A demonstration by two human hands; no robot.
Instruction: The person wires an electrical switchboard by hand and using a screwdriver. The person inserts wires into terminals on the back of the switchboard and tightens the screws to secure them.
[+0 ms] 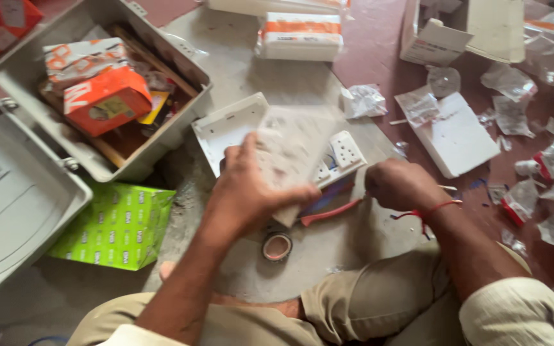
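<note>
My left hand (251, 189) grips a white rectangular plate (293, 150), blurred by motion, held over a white switch panel (344, 154) with socket holes. A white box frame (226, 128) lies behind the panel on the floor. My right hand (402, 186), with a red thread around the wrist, is closed at the panel's right edge; what it holds is hidden. Red-handled pliers (328, 213) lie just below the panel. A roll of tape (277, 247) sits on the floor near my knee.
An open grey toolbox (27, 83) with orange cartons stands at the left. A green carton (120, 224) lies beside it. White boxes (299, 35), a white plate (460, 138) and several crumpled clear plastic wrappers (546, 160) are scattered at the right.
</note>
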